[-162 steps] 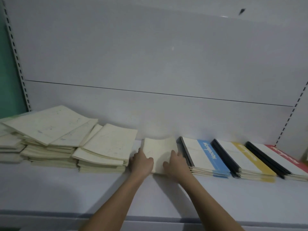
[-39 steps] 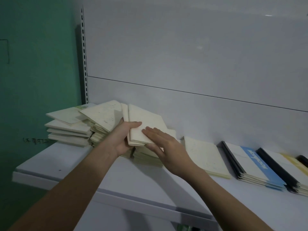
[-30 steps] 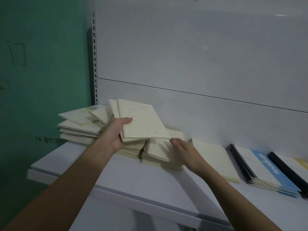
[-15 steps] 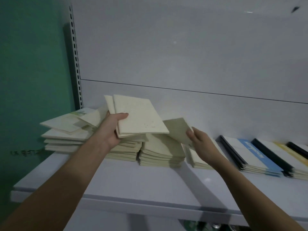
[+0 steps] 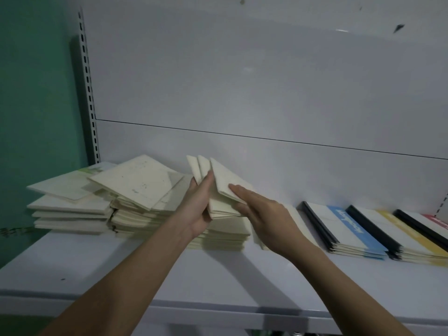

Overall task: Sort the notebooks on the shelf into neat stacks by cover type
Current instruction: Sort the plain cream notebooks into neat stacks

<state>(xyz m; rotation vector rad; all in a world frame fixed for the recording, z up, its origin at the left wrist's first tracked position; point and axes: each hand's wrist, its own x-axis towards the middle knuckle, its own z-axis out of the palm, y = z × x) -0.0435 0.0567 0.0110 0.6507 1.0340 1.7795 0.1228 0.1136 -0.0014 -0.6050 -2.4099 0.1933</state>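
Note:
My left hand (image 5: 198,207) grips a fanned bundle of plain cream notebooks (image 5: 221,183), held tilted above the shelf. My right hand (image 5: 264,214) lies against the bundle's right side with fingers stretched along the top cover. Below them sits a squared cream stack (image 5: 225,235). To the left are a messy cream pile (image 5: 140,187) and a far-left stack (image 5: 70,207). Right of my hands lie the blue-banded stack (image 5: 349,226), the yellow-banded stack (image 5: 407,236) and the red-banded stack (image 5: 436,220).
The white shelf board (image 5: 121,267) has bare room in front of the stacks up to its front edge. A white back panel (image 5: 242,93) rises behind. A slotted upright (image 5: 88,93) and a green wall (image 5: 36,93) close the left side.
My right hand has brought its single cream notebook onto the bundle in my left hand. The bundle has moved right, over the squared stack.

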